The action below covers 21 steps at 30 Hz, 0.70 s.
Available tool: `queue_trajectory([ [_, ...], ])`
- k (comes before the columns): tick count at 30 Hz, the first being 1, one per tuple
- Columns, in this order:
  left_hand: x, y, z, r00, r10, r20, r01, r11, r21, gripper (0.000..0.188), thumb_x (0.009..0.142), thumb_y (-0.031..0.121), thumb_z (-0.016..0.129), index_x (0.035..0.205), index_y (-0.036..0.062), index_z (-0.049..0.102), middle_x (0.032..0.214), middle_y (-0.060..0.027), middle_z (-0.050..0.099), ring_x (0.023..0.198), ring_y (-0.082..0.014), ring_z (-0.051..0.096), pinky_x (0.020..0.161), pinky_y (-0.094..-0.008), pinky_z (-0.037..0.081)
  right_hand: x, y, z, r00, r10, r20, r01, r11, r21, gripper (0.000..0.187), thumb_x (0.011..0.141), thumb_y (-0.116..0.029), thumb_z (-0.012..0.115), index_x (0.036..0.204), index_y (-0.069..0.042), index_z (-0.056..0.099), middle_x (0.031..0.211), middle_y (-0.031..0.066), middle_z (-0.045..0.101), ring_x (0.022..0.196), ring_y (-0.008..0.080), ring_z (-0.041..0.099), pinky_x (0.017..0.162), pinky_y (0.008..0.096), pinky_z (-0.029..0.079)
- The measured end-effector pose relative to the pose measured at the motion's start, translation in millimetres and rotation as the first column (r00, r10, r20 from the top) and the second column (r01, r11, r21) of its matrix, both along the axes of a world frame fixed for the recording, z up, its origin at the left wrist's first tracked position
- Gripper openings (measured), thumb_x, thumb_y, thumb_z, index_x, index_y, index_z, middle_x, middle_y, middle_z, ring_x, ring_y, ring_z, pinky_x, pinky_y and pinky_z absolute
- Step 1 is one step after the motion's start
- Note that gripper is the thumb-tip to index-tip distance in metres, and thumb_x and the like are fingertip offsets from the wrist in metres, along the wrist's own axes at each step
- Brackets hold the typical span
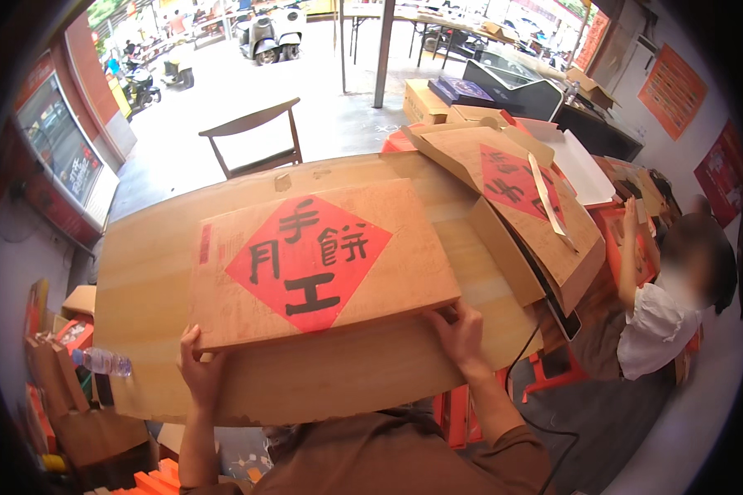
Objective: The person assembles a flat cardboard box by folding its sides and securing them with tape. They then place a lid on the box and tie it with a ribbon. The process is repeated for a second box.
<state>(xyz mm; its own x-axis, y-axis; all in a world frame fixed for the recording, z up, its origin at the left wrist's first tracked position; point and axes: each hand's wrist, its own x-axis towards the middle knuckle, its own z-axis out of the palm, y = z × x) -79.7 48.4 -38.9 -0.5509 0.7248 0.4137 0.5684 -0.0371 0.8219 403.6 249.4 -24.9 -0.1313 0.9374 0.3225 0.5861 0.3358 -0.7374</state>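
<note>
A wide, flat cardboard box [388, 289] lies in front of me, its lid bearing a large red diamond-shaped paper with black brush characters. My left hand [200, 371] is closed on its near left corner, fingertips up against the front edge. At the near right corner, my right hand [461, 332] grips the same box, with some fingers hidden beneath the edge. The box sits over the wooden tabletop [264, 396]; whether its near edge is lifted I cannot tell.
To the right stands a similar carton [504, 223] with raised flaps and a pale strip on top. Another person [660, 322] works beyond it. A wooden chair [252, 132] is across the table, and a plastic bottle [103, 361] lies by the left edge. A black cable [522, 355] hangs at right.
</note>
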Motion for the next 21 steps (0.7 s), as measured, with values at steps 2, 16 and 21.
queue_trajectory([
  [2, 8, 6, 30, 0.984, -0.062, -0.169, 0.057, 0.998, -0.039, 0.061, 0.081, 0.011, 0.091, 0.131, 0.0017, 0.057, 0.145, -0.0255, 0.055, 0.118, -0.0309, 0.067, 0.090, -0.0389, 0.061, 3, 2, 9, 0.995, 0.006, 0.103, -0.005, 1.000, -0.011, 0.050, 0.082, -0.032, 0.090, 0.111, 0.005, 0.073, 0.089, 0.0155, 0.076, 0.078, 0.0255, 0.075, 0.068, 0.0378, 0.058],
  [16, -3, 25, 53, 0.939, -0.098, -0.331, 0.041, 0.984, -0.176, 0.050, 0.094, 0.019, 0.066, 0.136, -0.0056, 0.060, 0.135, -0.0283, 0.063, 0.129, -0.0450, 0.059, 0.112, -0.0495, 0.045, -6, 22, 17, 0.859, 0.009, -0.512, -0.148, 0.961, -0.232, 0.046, 0.103, -0.020, 0.060, 0.141, 0.005, 0.062, 0.135, 0.0195, 0.070, 0.123, 0.0197, 0.066, 0.102, 0.0309, 0.053],
  [21, 1, 24, 47, 0.959, -0.093, -0.267, 0.029, 0.972, -0.235, 0.057, 0.091, 0.016, 0.066, 0.143, -0.0037, 0.057, 0.146, -0.0302, 0.057, 0.136, -0.0470, 0.054, 0.114, -0.0507, 0.043, -5, 17, 19, 0.959, 0.001, -0.283, -0.045, 0.988, -0.149, 0.049, 0.100, -0.025, 0.063, 0.140, 0.003, 0.063, 0.151, 0.0263, 0.056, 0.139, 0.0328, 0.057, 0.113, 0.0394, 0.046],
])
